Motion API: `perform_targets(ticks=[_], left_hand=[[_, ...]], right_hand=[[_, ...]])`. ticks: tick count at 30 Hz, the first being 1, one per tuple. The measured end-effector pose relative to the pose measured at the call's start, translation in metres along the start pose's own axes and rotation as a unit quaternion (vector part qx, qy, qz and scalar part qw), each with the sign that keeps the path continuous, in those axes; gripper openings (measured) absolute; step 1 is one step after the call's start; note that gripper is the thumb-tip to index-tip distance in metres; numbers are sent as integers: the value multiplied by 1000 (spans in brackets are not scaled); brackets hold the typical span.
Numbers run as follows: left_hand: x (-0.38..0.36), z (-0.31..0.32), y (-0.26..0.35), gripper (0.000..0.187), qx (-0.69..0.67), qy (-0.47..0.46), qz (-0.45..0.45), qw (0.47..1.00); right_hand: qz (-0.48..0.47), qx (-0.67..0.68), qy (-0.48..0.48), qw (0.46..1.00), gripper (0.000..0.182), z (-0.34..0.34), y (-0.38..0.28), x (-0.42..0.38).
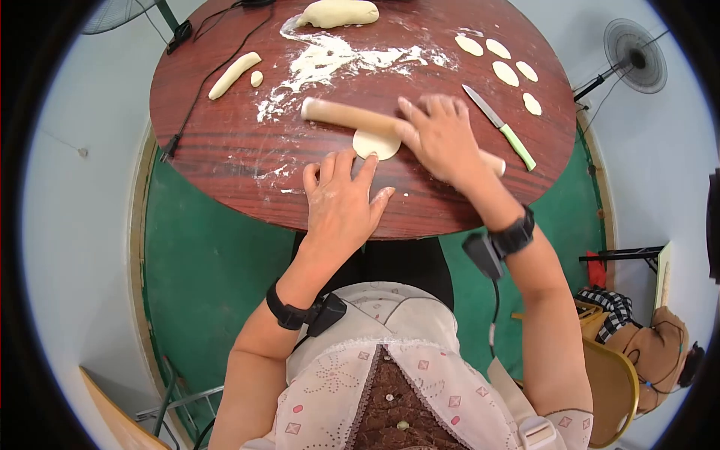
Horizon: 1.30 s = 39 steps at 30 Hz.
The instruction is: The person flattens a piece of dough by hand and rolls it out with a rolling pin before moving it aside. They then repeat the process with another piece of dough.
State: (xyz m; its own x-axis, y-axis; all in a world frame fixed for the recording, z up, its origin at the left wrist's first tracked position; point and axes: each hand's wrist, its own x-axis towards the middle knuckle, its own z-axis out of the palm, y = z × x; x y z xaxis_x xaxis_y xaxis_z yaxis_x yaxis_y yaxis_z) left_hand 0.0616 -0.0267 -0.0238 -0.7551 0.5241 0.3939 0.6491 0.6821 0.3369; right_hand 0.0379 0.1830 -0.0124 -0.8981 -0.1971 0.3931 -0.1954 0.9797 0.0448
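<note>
On the table lies a round, flat dough wrapper (pixel 377 145), its upper edge under a wooden rolling pin (pixel 349 116). My right hand (pixel 442 139) lies over the pin's right part, palm on it, and is slightly blurred. The pin slants down to the right, its far end showing past my wrist. My left hand (pixel 339 191) has its fingers apart, with the index fingertip touching the wrapper's lower edge. A knife (pixel 501 127) with a green handle lies right of my right hand.
White flour (pixel 322 64) is spread over the table (pixel 225 161). A thick dough roll (pixel 337 13) lies at the back, a thinner dough strip (pixel 235 75) and a small dough piece (pixel 256 79) at left. Several flat wrappers (pixel 505 73) lie at right. A black cable (pixel 214 79) runs along the left.
</note>
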Motion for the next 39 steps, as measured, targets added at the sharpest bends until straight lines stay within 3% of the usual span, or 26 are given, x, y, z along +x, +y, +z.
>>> perform_targets(ticks=[4,9,13,16,17,20,21,24,28,30,33,36,37,39], left_hand=[[0,-1,0,49,3,11,8,1000],[-3,2,-2,50,-6,20,11,1000],[-1,1,-1,51,-6,15,12,1000],[-1,3,-2,51,7,14,21,1000],[1,1,-5,51,13,19,25,999],[12,-8,-24,49,29,-21,55,998],[18,-16,-34,47,12,-46,68,997],[33,-28,-61,45,46,-50,139,988],[21,-12,-25,54,-6,-23,150,988],[13,3,-9,58,6,5,119,993],[11,-2,-2,59,-28,-34,77,996],[1,-2,-2,61,-28,-29,76,996],[-3,-1,-4,61,-13,-41,72,996],[-3,0,-4,62,-5,-40,65,997]], right_hand=[[11,-4,5,1000,46,11,15,19],[-54,30,-49,997,55,-11,-28,-23],[-30,-49,9,998,60,0,-28,-13],[34,-36,16,999,59,12,-7,8],[10,-27,47,998,59,17,1,10],[-3,125,-96,988,59,-4,16,14],[-23,99,-46,994,60,-2,19,11],[26,98,-62,993,58,-17,15,6],[21,130,5,991,58,-6,13,-4],[15,153,32,988,58,-7,9,-7],[-66,182,27,981,55,-11,4,-6],[-133,133,-1,982,49,-1,-2,-6],[-93,129,-28,987,41,3,-6,-5],[-65,72,32,995,41,16,-1,6]])
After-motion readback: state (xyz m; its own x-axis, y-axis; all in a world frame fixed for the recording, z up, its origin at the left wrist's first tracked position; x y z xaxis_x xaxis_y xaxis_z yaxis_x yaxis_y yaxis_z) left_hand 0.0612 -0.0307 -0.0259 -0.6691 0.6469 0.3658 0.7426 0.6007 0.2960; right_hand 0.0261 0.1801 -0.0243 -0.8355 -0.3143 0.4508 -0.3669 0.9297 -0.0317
